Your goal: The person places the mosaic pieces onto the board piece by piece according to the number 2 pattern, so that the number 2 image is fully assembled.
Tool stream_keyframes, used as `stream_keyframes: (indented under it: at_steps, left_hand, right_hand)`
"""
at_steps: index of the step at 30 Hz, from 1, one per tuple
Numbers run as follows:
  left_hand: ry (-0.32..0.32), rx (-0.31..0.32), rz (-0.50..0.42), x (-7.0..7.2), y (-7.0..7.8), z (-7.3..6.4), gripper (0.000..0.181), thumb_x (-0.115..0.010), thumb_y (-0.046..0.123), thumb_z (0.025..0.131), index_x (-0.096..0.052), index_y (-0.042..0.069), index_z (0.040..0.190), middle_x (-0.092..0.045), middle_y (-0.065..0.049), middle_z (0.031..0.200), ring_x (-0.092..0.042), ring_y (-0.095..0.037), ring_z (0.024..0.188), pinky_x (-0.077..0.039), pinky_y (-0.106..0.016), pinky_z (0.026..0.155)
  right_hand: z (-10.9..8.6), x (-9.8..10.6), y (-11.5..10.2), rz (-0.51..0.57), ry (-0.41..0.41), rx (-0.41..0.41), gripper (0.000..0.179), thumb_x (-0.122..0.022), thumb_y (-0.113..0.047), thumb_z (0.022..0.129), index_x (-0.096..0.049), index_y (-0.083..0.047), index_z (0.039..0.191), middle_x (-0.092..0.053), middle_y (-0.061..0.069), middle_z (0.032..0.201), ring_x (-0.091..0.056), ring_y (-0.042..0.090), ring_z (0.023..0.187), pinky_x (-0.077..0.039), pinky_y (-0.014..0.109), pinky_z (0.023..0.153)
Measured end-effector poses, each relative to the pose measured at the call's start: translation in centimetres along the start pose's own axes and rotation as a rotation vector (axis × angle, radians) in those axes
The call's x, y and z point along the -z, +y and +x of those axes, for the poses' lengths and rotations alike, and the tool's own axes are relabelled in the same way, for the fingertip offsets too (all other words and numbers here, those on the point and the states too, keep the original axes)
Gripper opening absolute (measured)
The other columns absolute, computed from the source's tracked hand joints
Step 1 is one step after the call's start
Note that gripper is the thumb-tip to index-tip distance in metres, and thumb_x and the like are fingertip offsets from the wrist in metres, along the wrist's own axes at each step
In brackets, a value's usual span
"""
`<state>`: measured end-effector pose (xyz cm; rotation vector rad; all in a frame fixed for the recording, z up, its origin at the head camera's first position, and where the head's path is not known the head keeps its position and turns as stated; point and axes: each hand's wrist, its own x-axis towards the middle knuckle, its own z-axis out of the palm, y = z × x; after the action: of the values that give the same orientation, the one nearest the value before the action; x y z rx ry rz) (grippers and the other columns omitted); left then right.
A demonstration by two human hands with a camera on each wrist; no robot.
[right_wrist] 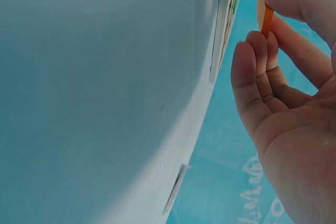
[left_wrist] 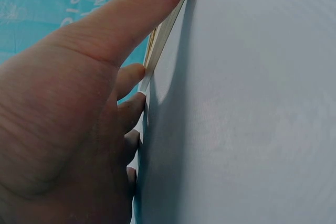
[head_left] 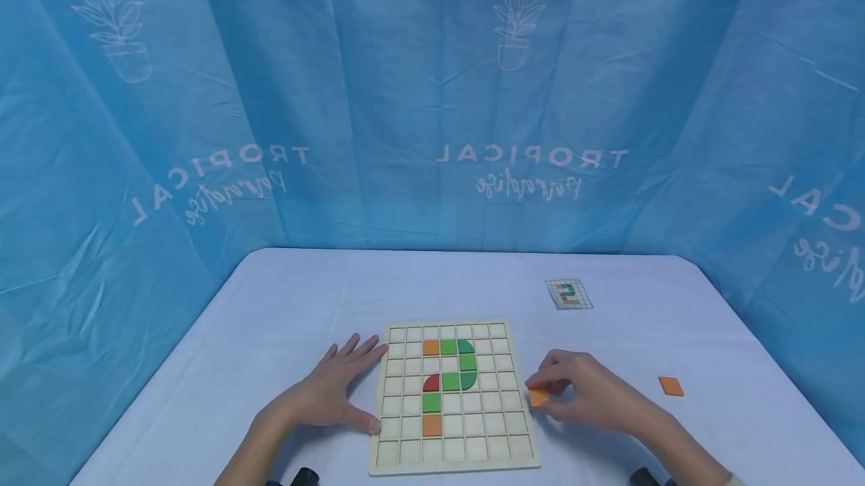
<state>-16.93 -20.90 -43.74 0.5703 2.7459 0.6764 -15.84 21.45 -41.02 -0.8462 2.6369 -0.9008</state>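
Note:
A cream grid board (head_left: 488, 424) lies on the white table, bearing orange, green and red tiles that run down in a hooked line. My left hand (head_left: 331, 388) is spread along the board's left side, thumb and fingertips at its edge; in the left wrist view the thumb (left_wrist: 142, 14) overlaps the board's rim. Just off the board's right edge, my right hand (head_left: 581, 388) pinches a square orange tile (head_left: 537, 396) between thumb and fingers. The right wrist view shows that orange tile (right_wrist: 266, 19) edge-on, held at the fingertips.
A small pattern card (head_left: 569, 294) with a printed grid figure lies behind the board to the right. Another orange tile (head_left: 671, 386) rests on the table beyond my right hand. Blue curtains (head_left: 432, 95) hang around the table's back and sides.

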Motion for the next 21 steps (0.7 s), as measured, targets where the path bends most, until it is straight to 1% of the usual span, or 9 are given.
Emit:
stream_keyframes:
  at_steps: [5,8,18,21]
  left_hand:
    - [-0.005,0.001,-0.001,0.0,0.0,0.0,0.118,-0.076,0.073,0.055,-0.031,0.023,0.152,-0.020,-0.002,0.158,0.000,-0.032,0.145,0.003,-0.057,0.113]
    - [-0.005,-0.001,0.003,0.0,-0.1,0.0,0.119,-0.076,0.073,0.055,-0.030,0.023,0.152,-0.019,-0.002,0.158,0.000,-0.032,0.145,0.003,-0.056,0.113]
    - [0.004,-0.012,0.012,-0.1,-0.2,0.1,0.119,-0.076,0.074,0.054,-0.031,0.023,0.152,-0.019,-0.002,0.158,0.000,-0.032,0.145,0.002,-0.057,0.113]
    - [0.009,-0.017,0.014,-0.2,-0.2,0.1,0.119,-0.076,0.074,0.054,-0.031,0.023,0.152,-0.020,-0.002,0.158,-0.001,-0.033,0.145,0.002,-0.057,0.113]
  right_hand:
    - [0.5,-0.3,-0.4,0.014,-0.005,0.002,0.030,-0.076,-0.023,0.080,-0.075,-0.024,0.110,-0.059,-0.015,0.090,-0.055,0.008,0.079,-0.050,0.025,0.067]
    - [0.8,-0.5,-0.8,0.022,-0.017,0.004,0.030,-0.076,-0.022,0.080,-0.074,-0.026,0.110,-0.060,-0.015,0.090,-0.056,0.009,0.080,-0.050,0.024,0.068]
    - [2.0,-1.4,-2.0,0.062,-0.038,0.071,0.028,-0.076,-0.020,0.080,-0.073,-0.025,0.107,-0.060,-0.014,0.094,-0.058,0.009,0.080,-0.052,0.025,0.069]
    - [2.4,-1.8,-2.4,0.072,-0.047,0.074,0.028,-0.076,-0.020,0.080,-0.073,-0.025,0.107,-0.060,-0.015,0.094,-0.058,0.008,0.080,-0.052,0.024,0.069]
